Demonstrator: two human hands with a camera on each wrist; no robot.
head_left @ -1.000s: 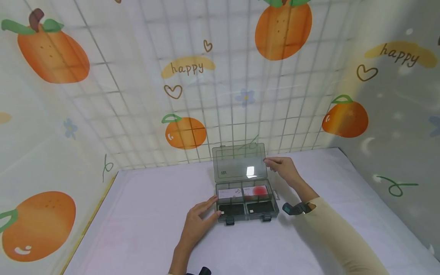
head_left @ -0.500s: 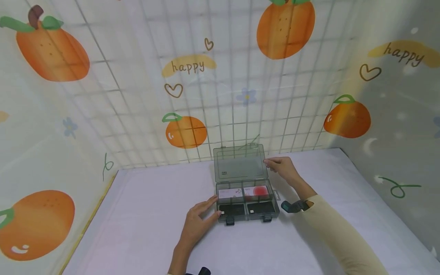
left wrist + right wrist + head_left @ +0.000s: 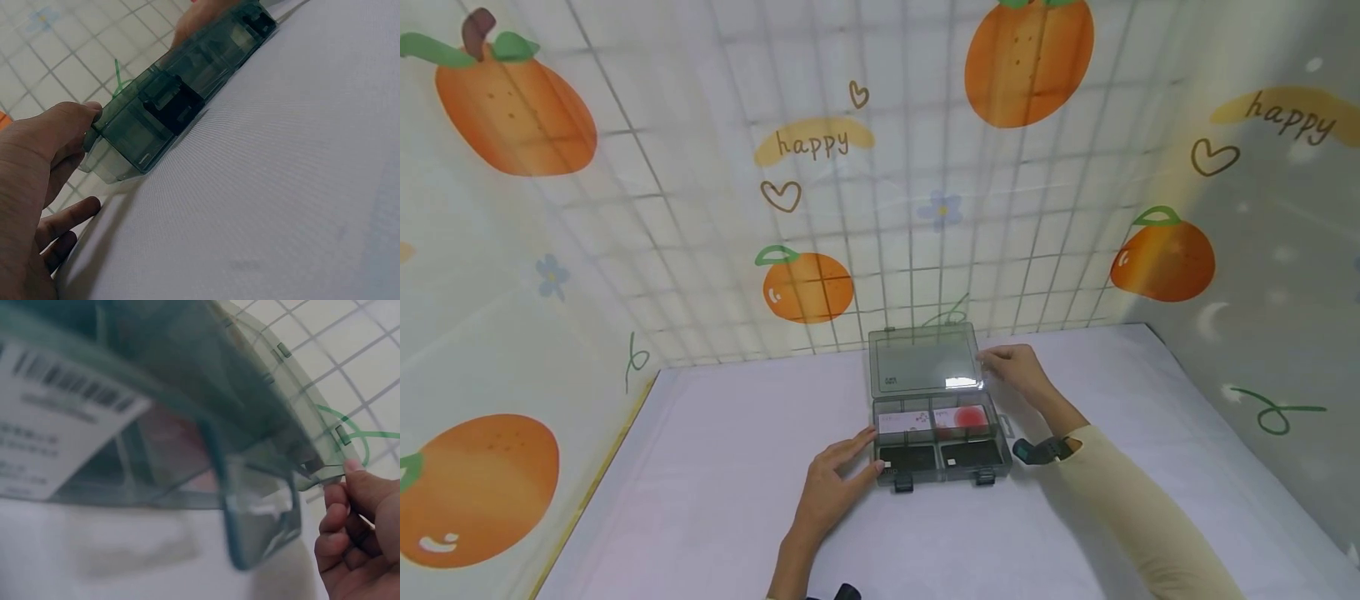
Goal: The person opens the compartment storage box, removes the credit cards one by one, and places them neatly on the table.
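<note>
A grey-green see-through compartment box sits on the white-covered table with its lid raised at the back. Two cards, one with pink marks and one with a red circle, lie in the back compartments. Black flat pieces fill the front ones. My left hand rests against the box's left side, thumb on the front corner and fingers fairly straight. With thumb and forefinger, my right hand pinches the lid's right edge; the right wrist view shows this pinch near the lid's corner.
Two dark latches, the left latch and right latch, hang at the box's front. A clear loop sticks out on its right side. Behind stands a white grid wall with fruit-printed sheeting.
The lid has tipped slightly forward and its top edge sits lower. My right hand has moved with it a little. The left hand stays on the box.
</note>
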